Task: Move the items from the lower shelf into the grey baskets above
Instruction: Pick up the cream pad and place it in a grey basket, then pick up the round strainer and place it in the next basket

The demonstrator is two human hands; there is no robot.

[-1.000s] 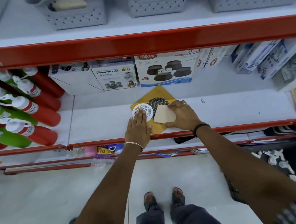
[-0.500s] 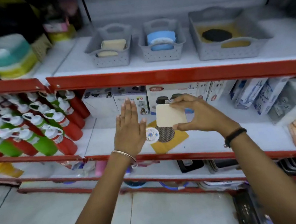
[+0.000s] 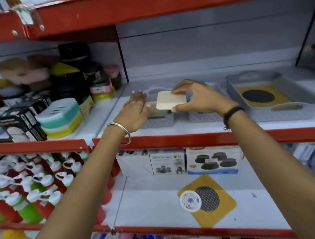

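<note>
While the cream square pad [image 3: 170,99] was pinched by its edges in the right hand [image 3: 196,99], it was held tilted just above the small grey perforated basket [image 3: 159,120]; the left hand [image 3: 134,112], spread flat and empty, was placed at that basket's left rim.

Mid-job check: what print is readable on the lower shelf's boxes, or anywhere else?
None reads with certainty.
Grey-topped box: heading line blurred, illegible.
Box with black round stands: red oval logo, blurred.
Black-and-white boxes on the upper shelf: print too small.
Cream pad in right hand: blank.
</note>
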